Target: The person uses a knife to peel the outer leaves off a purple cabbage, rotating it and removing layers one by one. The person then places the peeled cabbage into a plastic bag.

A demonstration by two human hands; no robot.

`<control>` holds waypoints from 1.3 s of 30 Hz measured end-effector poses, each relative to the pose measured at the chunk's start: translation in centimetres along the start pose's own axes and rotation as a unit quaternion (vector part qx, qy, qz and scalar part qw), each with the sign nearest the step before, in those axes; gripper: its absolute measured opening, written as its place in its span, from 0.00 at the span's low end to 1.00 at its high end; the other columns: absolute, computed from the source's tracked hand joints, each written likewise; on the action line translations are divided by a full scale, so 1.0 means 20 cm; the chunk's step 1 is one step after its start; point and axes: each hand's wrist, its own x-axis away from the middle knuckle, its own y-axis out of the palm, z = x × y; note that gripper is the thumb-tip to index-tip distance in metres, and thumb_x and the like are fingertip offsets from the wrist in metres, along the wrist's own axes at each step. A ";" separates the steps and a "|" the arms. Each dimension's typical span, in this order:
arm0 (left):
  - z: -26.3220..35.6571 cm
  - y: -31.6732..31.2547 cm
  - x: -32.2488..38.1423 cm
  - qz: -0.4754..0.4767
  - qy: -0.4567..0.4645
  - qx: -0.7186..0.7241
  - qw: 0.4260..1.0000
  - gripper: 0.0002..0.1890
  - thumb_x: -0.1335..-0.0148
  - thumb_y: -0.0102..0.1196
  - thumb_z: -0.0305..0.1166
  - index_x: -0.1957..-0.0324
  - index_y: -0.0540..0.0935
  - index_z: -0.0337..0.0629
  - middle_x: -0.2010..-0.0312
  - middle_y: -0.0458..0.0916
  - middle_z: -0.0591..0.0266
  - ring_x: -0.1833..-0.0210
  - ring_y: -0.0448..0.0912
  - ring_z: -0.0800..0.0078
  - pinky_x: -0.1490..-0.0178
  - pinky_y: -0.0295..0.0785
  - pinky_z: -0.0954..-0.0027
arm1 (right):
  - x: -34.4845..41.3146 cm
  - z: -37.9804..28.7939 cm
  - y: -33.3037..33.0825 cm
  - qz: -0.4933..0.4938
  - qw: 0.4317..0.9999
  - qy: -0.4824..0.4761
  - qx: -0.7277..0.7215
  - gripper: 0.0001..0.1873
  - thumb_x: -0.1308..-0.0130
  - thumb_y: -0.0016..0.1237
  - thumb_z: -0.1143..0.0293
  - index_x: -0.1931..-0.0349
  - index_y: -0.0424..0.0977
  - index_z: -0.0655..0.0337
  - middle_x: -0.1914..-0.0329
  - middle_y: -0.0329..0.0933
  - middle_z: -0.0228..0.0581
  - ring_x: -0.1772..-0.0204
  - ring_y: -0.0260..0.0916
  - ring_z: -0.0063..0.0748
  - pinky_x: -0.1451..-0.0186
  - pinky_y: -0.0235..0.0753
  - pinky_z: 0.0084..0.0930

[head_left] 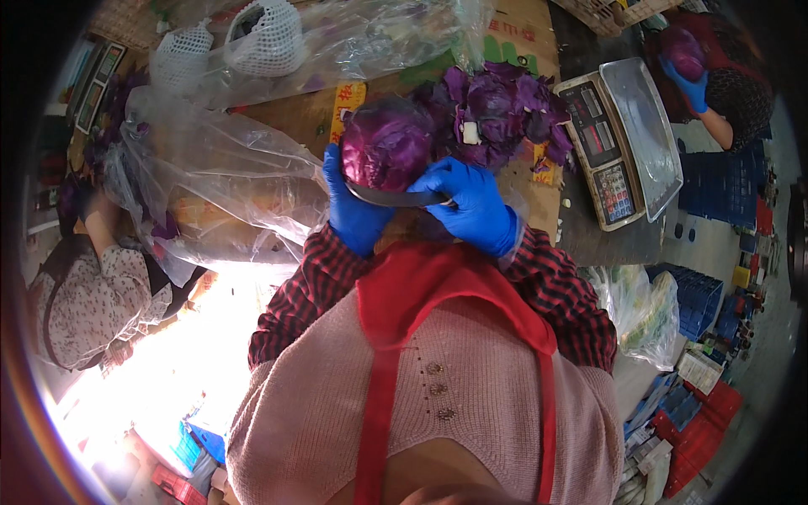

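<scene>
A red cabbage head rests in my left hand, which wears a blue glove and cups it from the left and below. My right hand, also blue-gloved, grips a knife near its right end. The dark curved blade lies along the near underside of the cabbage, between it and my left palm. My right fingertips are at the cabbage's lower right side. Loose purple cabbage leaves are heaped just beyond and to the right, with a pale piece of stalk among them. The knife's handle is mostly hidden by my right hand.
A digital scale with a metal pan stands right of the leaves. Clear plastic sheeting and white foam nets lie left and beyond. One person works at far left; another, at upper right, holds a cabbage. Blue crates stand right.
</scene>
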 end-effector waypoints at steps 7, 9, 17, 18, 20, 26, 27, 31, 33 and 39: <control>0.00 0.02 -0.04 0.111 -0.003 0.098 0.989 0.39 0.37 0.40 0.62 0.30 0.58 0.50 0.31 0.60 0.54 0.29 0.59 0.53 0.29 0.54 0.45 | -0.11 -0.05 -0.06 0.020 0.999 0.016 -0.043 0.33 0.45 0.59 0.77 0.37 0.68 0.50 0.31 0.63 0.42 0.35 0.68 0.36 0.45 0.75 0.28; -0.02 0.03 -0.05 0.108 -0.024 0.156 0.982 0.38 0.36 0.42 0.61 0.31 0.59 0.48 0.32 0.62 0.54 0.32 0.63 0.55 0.30 0.58 0.50 | -0.14 -0.06 -0.02 0.009 0.992 0.058 -0.113 0.35 0.47 0.60 0.78 0.37 0.69 0.47 0.31 0.62 0.40 0.34 0.67 0.35 0.46 0.75 0.26; 0.01 0.03 0.03 0.029 -0.181 0.245 0.952 0.40 0.34 0.36 0.61 0.29 0.52 0.46 0.31 0.59 0.56 0.29 0.57 0.55 0.28 0.52 0.47 | -0.10 0.12 0.01 0.041 0.989 0.061 -0.129 0.25 0.38 0.56 0.68 0.39 0.70 0.58 0.39 0.71 0.39 0.42 0.70 0.28 0.42 0.69 0.24; 0.02 0.02 0.04 0.029 -0.193 0.112 0.974 0.42 0.36 0.38 0.63 0.30 0.52 0.44 0.32 0.59 0.51 0.30 0.59 0.55 0.29 0.54 0.46 | -0.10 0.15 0.02 0.021 0.973 0.114 -0.201 0.24 0.36 0.54 0.65 0.40 0.70 0.58 0.41 0.73 0.38 0.44 0.71 0.27 0.41 0.68 0.24; 0.05 0.00 0.05 0.067 -0.321 0.105 0.939 0.46 0.39 0.43 0.65 0.30 0.53 0.41 0.33 0.60 0.43 0.33 0.64 0.53 0.32 0.59 0.45 | -0.10 0.23 0.03 -0.015 0.947 0.195 -0.255 0.21 0.33 0.52 0.62 0.42 0.72 0.62 0.49 0.77 0.35 0.48 0.69 0.21 0.42 0.68 0.21; 0.05 -0.01 0.08 0.143 -0.076 -0.589 0.792 0.54 0.56 0.74 0.36 0.31 0.54 0.36 0.44 0.68 0.41 0.43 0.72 0.52 0.41 0.70 0.60 | -0.08 0.34 0.06 0.016 0.928 0.234 -0.289 0.21 0.35 0.55 0.62 0.45 0.75 0.63 0.56 0.80 0.34 0.56 0.70 0.19 0.50 0.70 0.21; 0.04 -0.01 0.08 0.087 0.011 -0.583 0.808 0.55 0.58 0.75 0.34 0.31 0.53 0.37 0.43 0.66 0.42 0.42 0.71 0.52 0.40 0.70 0.60 | -0.08 0.33 0.05 0.022 0.935 0.224 -0.275 0.22 0.36 0.56 0.61 0.45 0.75 0.63 0.57 0.80 0.34 0.58 0.70 0.19 0.52 0.71 0.21; -0.04 -0.01 -0.01 0.035 0.115 -0.609 0.784 0.59 0.65 0.77 0.27 0.30 0.53 0.38 0.35 0.60 0.53 0.37 0.66 0.64 0.35 0.66 0.62 | -0.06 0.26 0.03 0.139 0.955 0.236 -0.113 0.17 0.38 0.57 0.62 0.55 0.76 0.66 0.68 0.78 0.43 0.65 0.74 0.28 0.61 0.71 0.27; -0.07 -0.02 -0.03 0.048 0.139 -0.655 0.741 0.59 0.65 0.76 0.25 0.30 0.53 0.40 0.36 0.60 0.54 0.36 0.65 0.63 0.34 0.65 0.62 | 0.02 0.21 -0.01 0.177 0.949 0.262 -0.010 0.14 0.39 0.56 0.63 0.61 0.75 0.65 0.72 0.76 0.47 0.68 0.75 0.36 0.65 0.71 0.30; -0.14 -0.06 -0.10 0.075 0.065 -0.529 0.843 0.56 0.63 0.76 0.26 0.31 0.54 0.39 0.38 0.62 0.56 0.36 0.65 0.62 0.35 0.67 0.64 | 0.27 0.16 0.07 0.109 0.965 0.144 0.192 0.11 0.38 0.52 0.62 0.69 0.71 0.59 0.75 0.74 0.48 0.75 0.72 0.52 0.74 0.70 0.42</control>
